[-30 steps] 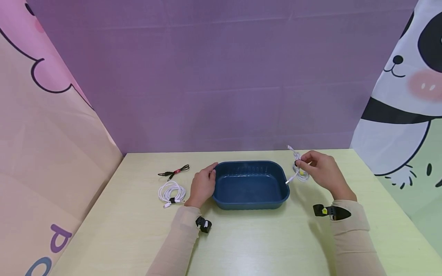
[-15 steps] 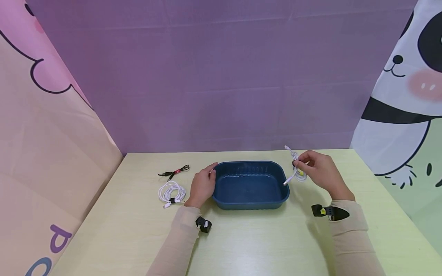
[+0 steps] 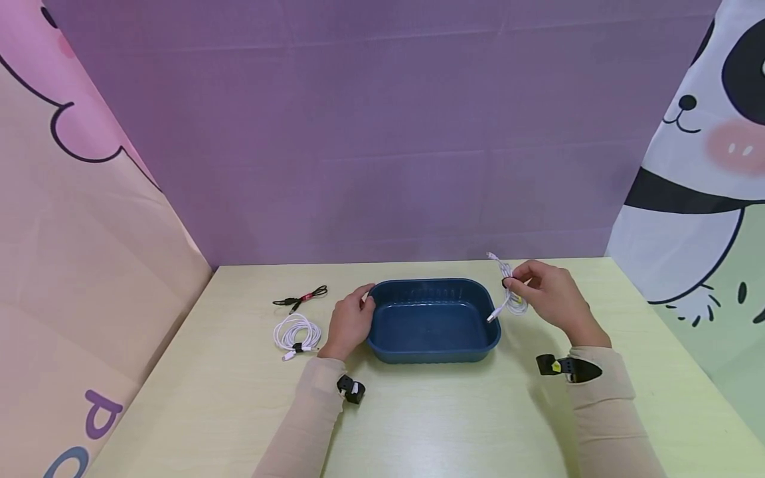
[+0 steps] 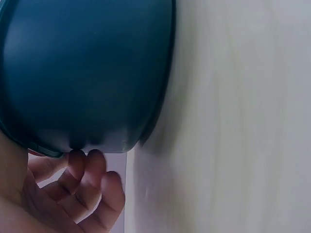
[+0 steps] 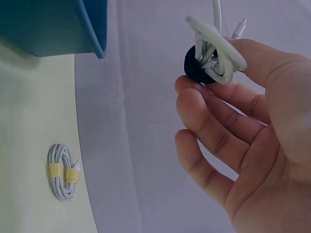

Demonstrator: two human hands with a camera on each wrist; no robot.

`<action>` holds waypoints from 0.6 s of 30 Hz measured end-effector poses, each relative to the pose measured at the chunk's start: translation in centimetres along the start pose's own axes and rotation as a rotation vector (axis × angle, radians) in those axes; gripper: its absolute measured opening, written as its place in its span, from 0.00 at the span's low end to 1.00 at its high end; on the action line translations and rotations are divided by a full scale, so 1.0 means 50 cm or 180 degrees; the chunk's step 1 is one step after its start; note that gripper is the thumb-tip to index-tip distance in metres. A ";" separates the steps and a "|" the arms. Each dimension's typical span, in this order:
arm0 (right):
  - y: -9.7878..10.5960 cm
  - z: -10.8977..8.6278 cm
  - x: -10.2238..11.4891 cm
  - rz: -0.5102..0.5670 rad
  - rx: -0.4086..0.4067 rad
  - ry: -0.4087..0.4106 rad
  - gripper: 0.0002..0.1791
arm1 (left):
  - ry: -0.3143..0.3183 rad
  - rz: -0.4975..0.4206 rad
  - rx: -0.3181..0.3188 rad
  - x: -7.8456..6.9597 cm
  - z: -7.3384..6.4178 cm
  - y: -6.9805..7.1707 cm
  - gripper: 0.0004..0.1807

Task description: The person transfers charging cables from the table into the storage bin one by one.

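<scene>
My left hand (image 3: 349, 325) grips the left rim of a dark blue rectangular plastic basin (image 3: 433, 353). In the left wrist view, its curled fingertips (image 4: 95, 158) meet the basin's wall; the thumb is mostly hidden there. My right hand (image 3: 556, 299) pinches a coiled white charging cable (image 3: 507, 271), bundled with a black tie (image 5: 192, 68), just above and beside the basin's right edge. One plug end of that cable hangs over the rim. A second white coiled cable (image 5: 59, 158) with yellow bands lies on the table, largely behind the held one in the head view.
Left of the basin lie a black cable (image 3: 293, 301) with a red band and a white coiled cable (image 3: 297, 332) with a black tie. The pale table (image 3: 442, 425) ends at a purple cloth backdrop (image 3: 382, 146). Printed cloths hang at both sides.
My right hand has moved slightly left with the white cable, bringing its plug end further over the basin's right rim. The left hand and basin have barely moved.
</scene>
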State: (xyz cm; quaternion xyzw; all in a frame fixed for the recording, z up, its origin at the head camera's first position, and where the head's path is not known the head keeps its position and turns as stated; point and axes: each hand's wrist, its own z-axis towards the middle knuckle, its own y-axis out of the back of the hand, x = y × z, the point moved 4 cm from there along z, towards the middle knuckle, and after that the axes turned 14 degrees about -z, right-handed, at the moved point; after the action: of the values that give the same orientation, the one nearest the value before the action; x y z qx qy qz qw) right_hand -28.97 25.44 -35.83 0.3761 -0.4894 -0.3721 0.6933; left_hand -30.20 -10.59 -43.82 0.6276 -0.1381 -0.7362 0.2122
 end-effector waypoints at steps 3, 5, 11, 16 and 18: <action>0.000 0.000 0.004 0.0018 -0.0002 0.0015 0.13 | 0.0001 -0.0037 0.0006 0.003 0.001 0.001 0.21; -0.001 0.000 0.007 0.0067 0.0010 0.0021 0.13 | 0.0017 -0.0064 0.0014 0.005 0.001 0.001 0.21; -0.005 0.001 0.016 0.0153 0.0023 0.0027 0.12 | 0.0055 -0.0113 0.0004 0.012 0.001 0.001 0.21; -0.012 0.003 0.021 0.0120 -0.0026 0.0083 0.11 | 0.0093 -0.0100 -0.0027 0.014 0.002 0.000 0.21; -0.015 0.004 0.023 0.0102 -0.0032 0.0103 0.11 | 0.0098 -0.0089 -0.0029 0.013 0.002 0.000 0.21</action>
State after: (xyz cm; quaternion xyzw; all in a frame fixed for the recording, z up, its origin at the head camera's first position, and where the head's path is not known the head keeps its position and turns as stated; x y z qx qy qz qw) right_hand -29.01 24.06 -35.99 0.3707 -0.4821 -0.3572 0.7089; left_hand -30.40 -10.90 -44.36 0.6398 -0.1227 -0.7299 0.2069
